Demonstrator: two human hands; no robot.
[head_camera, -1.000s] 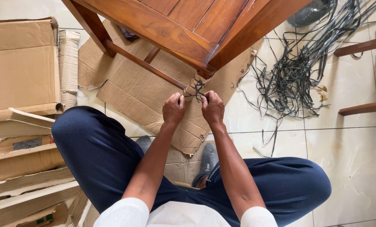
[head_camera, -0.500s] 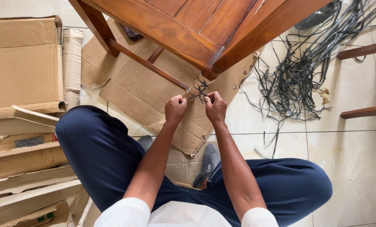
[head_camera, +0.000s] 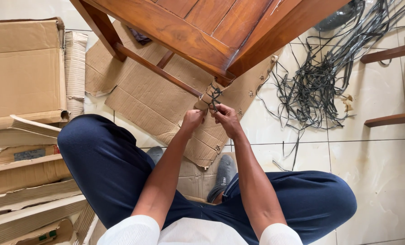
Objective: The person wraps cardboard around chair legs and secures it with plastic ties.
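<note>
Both hands pinch a thin dark strap (head_camera: 213, 100) wound around the cardboard-wrapped chair leg (head_camera: 210, 93): left hand (head_camera: 192, 120) and right hand (head_camera: 226, 119) just below that leg. Polished wooden chair (head_camera: 198, 27) overhead; leg slants down-left. Flat corrugated cardboard (head_camera: 152, 97) lies beneath it.

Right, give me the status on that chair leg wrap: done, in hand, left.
Done: cardboard wrap sits around the wooden chair leg, with dark strap crossed over it. In hand: left hand and right hand pinch the strap ends just below the wrap. Left: the other leg shows bare; loose straps lie on the tile floor.
</note>
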